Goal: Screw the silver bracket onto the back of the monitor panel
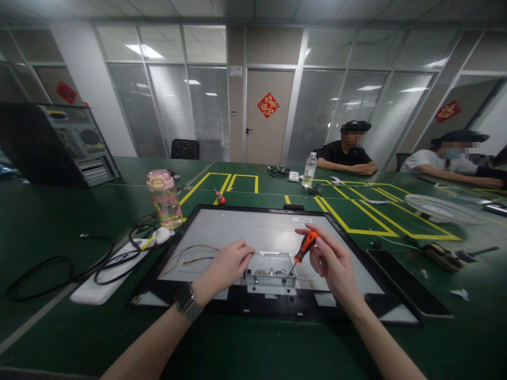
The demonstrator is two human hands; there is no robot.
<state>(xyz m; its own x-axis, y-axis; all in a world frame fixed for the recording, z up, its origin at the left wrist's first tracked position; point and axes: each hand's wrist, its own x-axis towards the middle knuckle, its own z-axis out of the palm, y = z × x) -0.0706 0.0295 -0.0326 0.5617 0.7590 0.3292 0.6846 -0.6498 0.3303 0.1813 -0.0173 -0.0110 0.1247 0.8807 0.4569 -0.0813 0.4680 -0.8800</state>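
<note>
The right hand [331, 257] grips an orange-and-black screwdriver [306, 246] by its handle, one finger lifted clear of it; the shaft slants down to the left, its tip at the row of connectors [271, 272] in the metal tray [253, 289]. Whether the tip sits in a screw is too small to tell. The left hand [236, 258], a watch [187, 301] on its wrist, has its fingers bent together at the tray's upper left edge; I cannot tell whether they pinch it. The tray is near the front middle of a black-framed panel [241, 224], which lies flat on the green tabletop [253, 348], with thin wires [198, 259] to the left of the tray. Left of the panel are a pink-lidded bottle [167, 205] and a white power strip [109, 277] with a black cable [51, 258] looped over it; a second screwdriver [220, 198] lies beyond the panel. A flat black slab [410, 282] lies just beside its right edge. Farther off stand a computer case [35, 142] and a clear water bottle [309, 171], and two people [344, 150] sit at the far right.
</note>
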